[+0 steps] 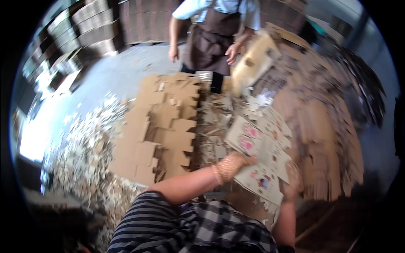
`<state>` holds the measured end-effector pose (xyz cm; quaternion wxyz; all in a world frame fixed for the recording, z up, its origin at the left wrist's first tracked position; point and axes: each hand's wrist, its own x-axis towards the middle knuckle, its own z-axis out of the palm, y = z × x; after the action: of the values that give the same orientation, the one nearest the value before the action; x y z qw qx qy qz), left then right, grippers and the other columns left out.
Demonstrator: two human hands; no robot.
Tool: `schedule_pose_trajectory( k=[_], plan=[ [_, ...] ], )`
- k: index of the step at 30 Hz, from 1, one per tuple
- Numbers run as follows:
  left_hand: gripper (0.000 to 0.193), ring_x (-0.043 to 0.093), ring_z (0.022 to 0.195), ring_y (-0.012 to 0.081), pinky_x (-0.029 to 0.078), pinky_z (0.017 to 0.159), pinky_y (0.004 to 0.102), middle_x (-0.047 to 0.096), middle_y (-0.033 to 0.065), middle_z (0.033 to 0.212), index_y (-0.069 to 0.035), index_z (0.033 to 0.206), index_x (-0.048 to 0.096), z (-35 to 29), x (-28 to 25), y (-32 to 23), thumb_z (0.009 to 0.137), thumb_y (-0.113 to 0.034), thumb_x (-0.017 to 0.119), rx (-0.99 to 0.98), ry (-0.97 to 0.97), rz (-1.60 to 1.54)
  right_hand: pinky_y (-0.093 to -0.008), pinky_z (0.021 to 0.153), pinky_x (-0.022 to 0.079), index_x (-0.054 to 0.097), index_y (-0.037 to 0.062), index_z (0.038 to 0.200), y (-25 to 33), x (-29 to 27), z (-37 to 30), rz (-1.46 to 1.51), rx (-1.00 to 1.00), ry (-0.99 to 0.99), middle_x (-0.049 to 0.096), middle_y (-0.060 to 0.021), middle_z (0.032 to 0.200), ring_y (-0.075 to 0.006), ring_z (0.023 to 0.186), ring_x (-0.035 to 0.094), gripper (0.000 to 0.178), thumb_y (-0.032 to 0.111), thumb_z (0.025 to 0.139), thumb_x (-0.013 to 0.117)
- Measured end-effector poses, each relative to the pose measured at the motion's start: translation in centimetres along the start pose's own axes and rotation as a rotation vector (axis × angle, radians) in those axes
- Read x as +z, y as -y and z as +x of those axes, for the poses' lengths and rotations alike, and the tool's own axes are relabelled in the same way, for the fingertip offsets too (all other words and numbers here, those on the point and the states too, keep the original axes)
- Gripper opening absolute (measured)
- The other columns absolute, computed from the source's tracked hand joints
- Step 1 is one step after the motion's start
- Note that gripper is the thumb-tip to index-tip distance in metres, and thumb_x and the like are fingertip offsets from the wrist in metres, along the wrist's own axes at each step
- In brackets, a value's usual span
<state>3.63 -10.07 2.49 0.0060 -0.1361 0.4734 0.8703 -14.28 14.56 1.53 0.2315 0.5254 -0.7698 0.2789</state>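
A pale cardboard sheet (260,179) with colourful printed pictures lies tilted in front of me, its cut edges uneven. My left hand (235,163), in a tan knitted glove, grips its left side. At the right side my right hand (291,179) is closed round the edge, with its fingers partly hidden and blurred. Just beyond, another printed sheet (244,135) shows pink shapes; whether it is joined to the held one I cannot tell. To my left is a stack of brown die-cut cardboard (135,147) with notched edges.
Cardboard scraps (90,147) heap up at the left, with more offcuts (215,111) between the stacks. Brown cardboard piles (316,139) fill the right side. Across from me stands a person in a brown apron (211,46), beside a tilted tan board (253,61). Bundled stacks (145,21) line the back.
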Motion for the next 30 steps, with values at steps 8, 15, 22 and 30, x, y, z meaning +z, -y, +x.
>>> schedule_pose_trajectory(
  k=[8,15,22,30],
  plan=[
    [0.038,0.069,0.094,0.0215,0.057,0.082,0.0326,0.069,0.0137,0.108,0.006,0.119,0.061,4.3,1.4,3.9,0.094,-0.022,0.067,-0.074,-0.021,-0.597,-0.0426,0.084,0.052,0.066,0.0079,0.113,-7.3,-0.8,2.1,-0.293,-0.400,0.468,0.068,-0.0105,0.114,-0.0303,0.100,0.064,0.053,0.009,0.061,0.076],
    [0.081,0.068,0.097,0.0321,0.053,0.089,0.0420,0.069,0.0178,0.112,0.000,0.134,0.052,11.4,4.0,4.2,0.095,-0.070,0.039,0.078,-0.121,-0.402,-0.0367,0.080,0.055,0.069,0.0053,0.110,-17.9,-0.9,5.7,0.451,0.094,0.456,0.073,-0.0114,0.102,-0.0218,0.093,0.070,0.031,0.006,0.080,0.075],
    [0.049,0.063,0.100,0.0384,0.050,0.082,0.0469,0.064,0.0186,0.103,-0.001,0.113,0.057,9.2,0.1,9.1,0.098,-0.047,0.054,0.160,-0.529,-0.661,-0.0323,0.065,0.055,0.069,-0.0009,0.107,-24.6,-0.5,12.7,0.873,0.499,0.087,0.072,-0.0102,0.096,-0.0191,0.075,0.068,0.023,0.016,0.091,0.068],
    [0.025,0.062,0.072,0.0153,0.052,0.063,0.0285,0.064,0.0029,0.084,-0.014,0.119,0.061,11.8,-12.1,27.9,0.101,-0.029,0.050,0.657,-0.330,0.807,-0.0314,0.057,0.052,0.062,-0.0036,0.113,-34.8,-5.5,23.3,1.545,0.769,-0.406,0.070,-0.0138,0.087,-0.0240,0.068,0.069,0.037,0.028,0.095,0.061]
  ],
)
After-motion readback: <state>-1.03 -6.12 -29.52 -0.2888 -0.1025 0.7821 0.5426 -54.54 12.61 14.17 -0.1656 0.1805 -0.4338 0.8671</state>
